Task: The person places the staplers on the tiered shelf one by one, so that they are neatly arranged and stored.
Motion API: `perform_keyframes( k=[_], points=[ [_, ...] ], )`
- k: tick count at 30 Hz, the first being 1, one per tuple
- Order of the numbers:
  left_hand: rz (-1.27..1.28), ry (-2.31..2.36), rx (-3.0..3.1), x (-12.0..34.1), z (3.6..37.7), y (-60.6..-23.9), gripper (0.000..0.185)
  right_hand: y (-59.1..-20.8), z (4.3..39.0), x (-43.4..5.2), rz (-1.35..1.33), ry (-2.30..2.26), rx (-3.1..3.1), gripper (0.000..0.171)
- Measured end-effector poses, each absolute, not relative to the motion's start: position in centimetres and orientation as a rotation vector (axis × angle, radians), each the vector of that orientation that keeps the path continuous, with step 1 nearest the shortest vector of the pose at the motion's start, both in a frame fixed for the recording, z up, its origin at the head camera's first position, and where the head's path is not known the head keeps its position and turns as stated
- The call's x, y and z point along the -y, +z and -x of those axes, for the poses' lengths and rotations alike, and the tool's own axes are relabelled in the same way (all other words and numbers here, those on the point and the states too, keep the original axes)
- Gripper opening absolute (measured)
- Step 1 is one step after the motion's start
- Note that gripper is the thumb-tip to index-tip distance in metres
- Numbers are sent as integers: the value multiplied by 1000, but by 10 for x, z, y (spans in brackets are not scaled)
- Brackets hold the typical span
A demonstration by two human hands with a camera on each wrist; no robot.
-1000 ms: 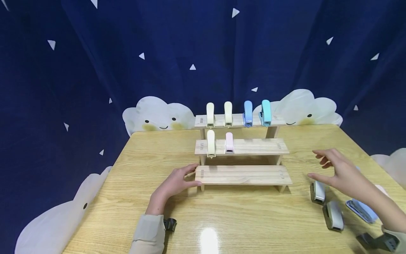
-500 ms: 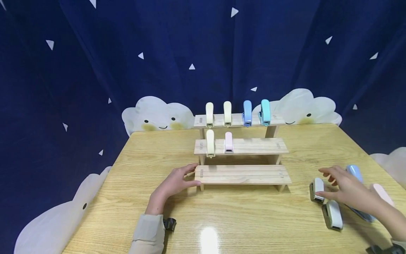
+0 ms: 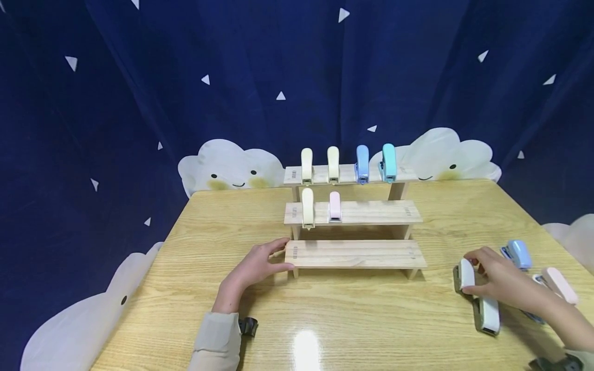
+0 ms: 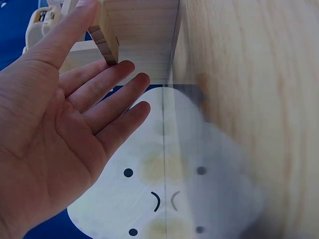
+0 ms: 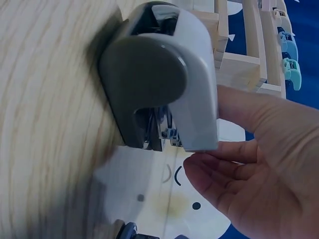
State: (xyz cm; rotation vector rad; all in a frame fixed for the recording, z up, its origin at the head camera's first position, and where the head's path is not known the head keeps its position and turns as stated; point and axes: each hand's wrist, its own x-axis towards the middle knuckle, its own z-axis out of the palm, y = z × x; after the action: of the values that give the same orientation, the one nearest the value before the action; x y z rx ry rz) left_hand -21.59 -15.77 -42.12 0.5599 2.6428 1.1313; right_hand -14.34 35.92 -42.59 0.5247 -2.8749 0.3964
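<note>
My left hand (image 3: 260,265) spans the left end of the lowest board of a stepped wooden rack (image 3: 355,255). In the left wrist view, the fingers (image 4: 119,124) extend fairly straight behind the board end, thumb on the other side. My right hand (image 3: 498,275) pinches a white-and-grey stapler (image 3: 466,273) lengthwise on the table, thumb at its near end and fingertips at its far end. Another white-and-grey stapler (image 3: 489,315) lies just nearer, partly under the hand. In the right wrist view, a large grey-and-white stapler (image 5: 159,79) partly hides the thumb.
Right of the right hand lie a blue stapler (image 3: 518,254), a pink stapler (image 3: 559,285) and another blue one, mostly hidden by the forearm. Several staplers (image 3: 363,164) stand on the top shelf; a cream one (image 3: 308,208) and a pink one (image 3: 335,207) stand on the middle shelf.
My right hand has come down and toward me from above the staplers, and its thumb and fingers have closed on the farther white-and-grey stapler. The left hand stays put.
</note>
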Motion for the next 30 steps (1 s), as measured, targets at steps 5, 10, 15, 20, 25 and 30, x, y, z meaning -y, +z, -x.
perform_keyframes(
  k=[5, 10, 15, 20, 25, 30],
  points=[
    [-560, 1133, -2643, 158, 215, -422, 79, -428, 144, -358, -504, 379, 2870, 65],
    [-556, 1132, -2637, 158, 214, -422, 80, -428, 147, -358, -496, 401, 2794, 66],
    [-557, 1131, -2638, 158, 213, -422, 79, -422, 153, -355, -579, 413, 2602, 69],
    [-568, 1131, -2639, 158, 215, -422, 80, -411, 161, -346, -612, 469, 2507, 72],
    [-572, 1127, -2644, 158, 215, -422, 80, -396, 169, -334, -593, 514, 2478, 72],
    [-569, 1120, -2647, 158, 215, -421, 79, -379, 179, -319, -642, 533, 2415, 75]
  ],
)
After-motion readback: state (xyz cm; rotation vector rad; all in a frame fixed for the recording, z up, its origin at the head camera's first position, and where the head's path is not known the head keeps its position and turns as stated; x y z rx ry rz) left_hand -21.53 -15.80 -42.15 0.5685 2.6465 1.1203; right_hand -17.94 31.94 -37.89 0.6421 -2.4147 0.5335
